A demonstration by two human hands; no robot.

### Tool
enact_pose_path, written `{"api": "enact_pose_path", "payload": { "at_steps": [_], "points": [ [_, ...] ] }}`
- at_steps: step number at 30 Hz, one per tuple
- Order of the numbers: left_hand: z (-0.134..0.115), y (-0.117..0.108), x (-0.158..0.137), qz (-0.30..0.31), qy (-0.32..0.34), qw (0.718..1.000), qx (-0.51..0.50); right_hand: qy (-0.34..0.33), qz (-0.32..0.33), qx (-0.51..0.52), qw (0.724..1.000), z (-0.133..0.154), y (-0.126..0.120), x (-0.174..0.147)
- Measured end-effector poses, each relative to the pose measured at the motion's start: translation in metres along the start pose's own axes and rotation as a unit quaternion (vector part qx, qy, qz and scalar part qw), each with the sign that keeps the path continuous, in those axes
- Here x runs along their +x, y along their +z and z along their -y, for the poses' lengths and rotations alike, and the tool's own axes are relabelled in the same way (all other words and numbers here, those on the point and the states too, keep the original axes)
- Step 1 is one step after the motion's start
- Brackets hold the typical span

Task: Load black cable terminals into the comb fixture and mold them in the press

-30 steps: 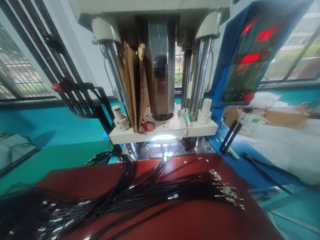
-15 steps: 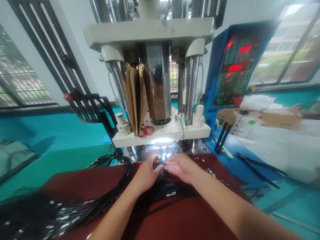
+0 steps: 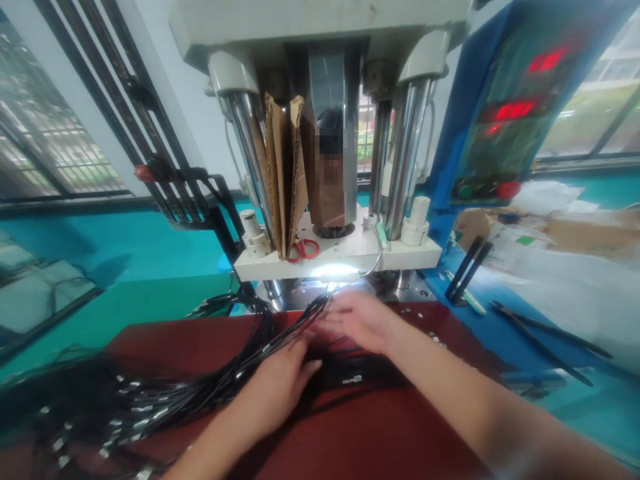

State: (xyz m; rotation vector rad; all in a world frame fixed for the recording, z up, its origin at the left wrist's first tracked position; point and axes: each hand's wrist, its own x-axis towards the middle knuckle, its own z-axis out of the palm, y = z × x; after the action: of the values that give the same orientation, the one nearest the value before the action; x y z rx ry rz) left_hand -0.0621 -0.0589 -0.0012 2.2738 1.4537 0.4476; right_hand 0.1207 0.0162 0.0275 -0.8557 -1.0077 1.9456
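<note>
Black cables [image 3: 245, 363] with small silver metal ends run in a loose bundle from the left of the dark red table up towards the lit gap of the press [image 3: 337, 257]. My left hand [image 3: 283, 377] lies against the near side of this bundle, its thumb apart. Its other fingers are partly hidden and blurred, so I cannot tell whether they grip a cable. My right hand [image 3: 363, 323] is just below the lamp [image 3: 337, 272], fingers stretched left beside the cable ends. More black cables [image 3: 360, 367] lie beneath it, one silver connector [image 3: 352, 379] among them.
Red-handled scissors [image 3: 304, 250] and folded cardboard [image 3: 284, 180] rest on the press plate. Small metal pieces [image 3: 435, 339] are scattered on the table's right side. Long black pliers [image 3: 540, 343] lie on the blue surface, below a control box [image 3: 515, 127] with red displays.
My hands have drawn apart, the left moving down and towards me. A fan of cables now shows between them and the press. The view has shifted and come closer.
</note>
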Motion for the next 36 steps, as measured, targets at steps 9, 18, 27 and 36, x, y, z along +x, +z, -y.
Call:
{"api": "enact_pose_path", "payload": {
  "at_steps": [9,18,27,36],
  "points": [
    [0.014,-0.037,0.032,0.192,-0.053,0.978,-0.063,-0.114,0.073,-0.611,0.78,-0.001,-0.049,-0.036],
    [0.022,-0.041,0.04,0.196,-0.066,0.965,-0.16,-0.131,0.088,-0.634,0.757,0.0,-0.045,-0.033],
    [0.023,-0.035,0.036,0.176,-0.069,0.965,-0.183,-0.171,0.048,-0.656,0.733,-0.005,-0.04,-0.033],
    [0.026,-0.03,0.036,0.186,-0.053,0.962,-0.192,-0.174,0.037,-0.68,0.711,-0.005,-0.034,-0.035]
  ]
}}
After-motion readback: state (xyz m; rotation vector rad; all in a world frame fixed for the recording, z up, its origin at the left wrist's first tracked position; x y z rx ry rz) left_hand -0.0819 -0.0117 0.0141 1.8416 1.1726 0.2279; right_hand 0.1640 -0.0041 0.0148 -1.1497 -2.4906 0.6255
